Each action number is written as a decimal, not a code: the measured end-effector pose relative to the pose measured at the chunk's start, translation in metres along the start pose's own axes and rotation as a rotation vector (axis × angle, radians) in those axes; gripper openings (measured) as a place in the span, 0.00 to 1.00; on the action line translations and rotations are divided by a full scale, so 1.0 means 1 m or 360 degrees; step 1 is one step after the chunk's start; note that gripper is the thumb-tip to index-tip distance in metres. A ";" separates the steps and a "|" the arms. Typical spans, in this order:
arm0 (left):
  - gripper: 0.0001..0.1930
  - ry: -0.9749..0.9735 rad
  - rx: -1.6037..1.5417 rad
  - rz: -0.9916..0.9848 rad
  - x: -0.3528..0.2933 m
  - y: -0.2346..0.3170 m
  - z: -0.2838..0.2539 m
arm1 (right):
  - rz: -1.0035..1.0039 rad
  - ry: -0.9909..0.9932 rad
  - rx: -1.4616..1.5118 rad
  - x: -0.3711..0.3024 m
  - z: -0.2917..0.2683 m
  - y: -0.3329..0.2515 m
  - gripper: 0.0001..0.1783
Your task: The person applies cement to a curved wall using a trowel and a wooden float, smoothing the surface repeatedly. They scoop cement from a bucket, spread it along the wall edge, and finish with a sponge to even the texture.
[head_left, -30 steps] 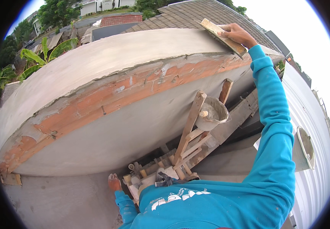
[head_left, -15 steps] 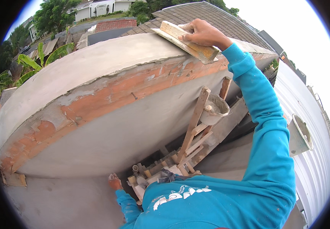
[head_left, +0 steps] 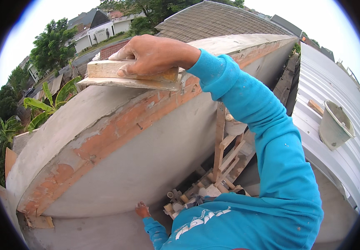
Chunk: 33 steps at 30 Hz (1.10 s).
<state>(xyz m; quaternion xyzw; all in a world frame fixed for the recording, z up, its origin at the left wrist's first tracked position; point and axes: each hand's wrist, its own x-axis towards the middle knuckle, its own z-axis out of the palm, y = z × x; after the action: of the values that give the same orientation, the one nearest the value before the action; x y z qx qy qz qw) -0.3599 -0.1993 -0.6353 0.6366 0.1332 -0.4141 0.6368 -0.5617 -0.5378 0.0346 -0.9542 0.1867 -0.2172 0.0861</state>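
My right hand (head_left: 148, 56) is closed around the wooden grip of a plastering float (head_left: 134, 77). The float's flat board lies on the top edge of a curved, plastered wall (head_left: 69, 110), with its near end jutting past the edge. Below the lip runs a strip of bare orange-red surface (head_left: 117, 125) with rough grey mortar patches and a nail. Down low, my left hand (head_left: 142, 209) is beside the smooth grey lower wall face, its fingers apart and nothing visible in them; whether it touches the wall I cannot tell.
A wooden ladder-like frame (head_left: 219, 141) stands behind my right arm, partly covering a bucket (head_left: 235, 126). Another mortar-stained bucket (head_left: 336, 125) sits on the corrugated metal roof (head_left: 313, 91) at right. Pipes and wood pieces (head_left: 188, 198) lie below. Tiled roofs and trees rise beyond the wall.
My right hand has moved the float leftward along the wall top, and the float has turned nearly level in the picture. The whole view has shifted; my left hand stays low by the wall.
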 end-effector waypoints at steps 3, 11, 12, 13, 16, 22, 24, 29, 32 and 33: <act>0.18 0.0252 0.0475 0.0325 -0.004 -0.022 -0.020 | 0.0127 0.0042 -0.0228 -0.021 -0.054 0.087 0.29; 0.37 -0.0216 0.3720 0.0113 -0.066 -0.078 -0.086 | 0.1188 -0.0040 -0.0648 -0.135 -0.206 0.351 0.27; 0.39 -0.0306 0.3779 0.0031 -0.076 -0.084 -0.083 | 0.1232 -0.0078 -0.0685 -0.145 -0.211 0.373 0.27; 0.39 -0.0306 0.3751 -0.0019 -0.085 -0.092 -0.082 | 0.1271 -0.0115 -0.0716 -0.151 -0.214 0.392 0.27; 0.37 -0.0399 0.3832 -0.0037 -0.106 -0.125 -0.097 | 0.1277 -0.0065 -0.0699 -0.153 -0.205 0.428 0.27; 0.23 -0.0051 0.3545 0.0696 -0.131 -0.177 -0.109 | 0.1225 -0.0088 -0.0672 -0.158 -0.193 0.465 0.25; 0.19 0.0206 0.3391 0.1173 -0.136 -0.195 -0.119 | 0.1162 -0.0052 -0.0615 -0.164 -0.187 0.460 0.26; 0.11 -0.0372 0.3641 0.0921 -0.118 -0.186 -0.082 | 0.0982 -0.0101 -0.0569 -0.144 -0.165 0.378 0.26; 0.05 -0.0003 0.1412 0.0014 -0.078 -0.178 -0.057 | 0.0798 -0.0042 -0.0496 -0.134 -0.147 0.345 0.30; 0.04 0.0202 0.0288 -0.0351 -0.065 -0.179 -0.052 | 0.0698 -0.0006 -0.0456 -0.124 -0.140 0.333 0.32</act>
<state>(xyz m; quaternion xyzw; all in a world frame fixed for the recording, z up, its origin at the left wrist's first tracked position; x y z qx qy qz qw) -0.5064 -0.1004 -0.7234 0.6977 0.2043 -0.4508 0.5179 -0.8346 -0.8058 0.0301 -0.8937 0.4180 -0.1628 -0.0047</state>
